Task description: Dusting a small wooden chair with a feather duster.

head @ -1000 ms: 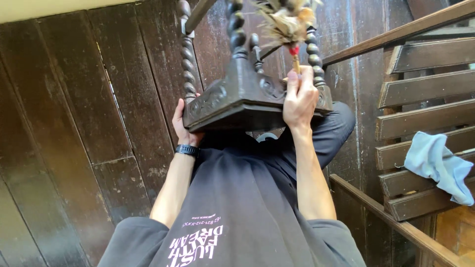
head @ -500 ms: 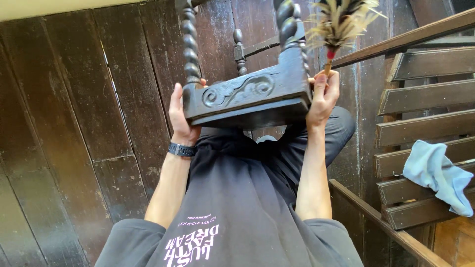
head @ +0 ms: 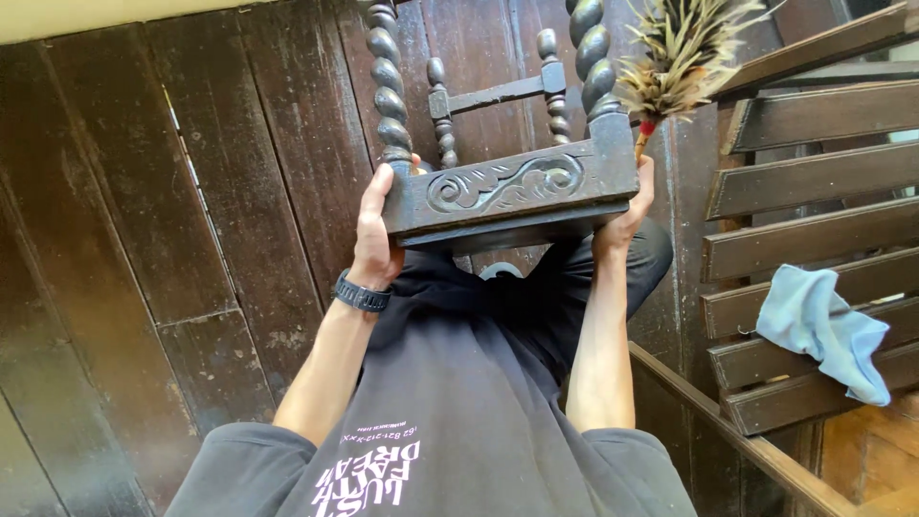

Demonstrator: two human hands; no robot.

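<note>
Since half a second ago the stool sits a little lower in view, with more of its twisted legs showing and the carved scroll on its front rail now facing the camera squarely; both hands have kept their places at its ends.

The left hand is clamped on the stool's left end, palm against the side, fingers curled round the corner below a spiral leg. A dark watch bands that wrist. The right hand grips the right end, and it also pins the red handle of a feather duster, whose brown plumes fan out above the stool's corner. The stool is held up off the floor, in front of the person's chest, over dark floorboards.

To the right, a pale blue cloth lies draped over the dark slats of a wooden stair, well apart from both hands. White lettering runs across the front of the black shirt, low in view.
</note>
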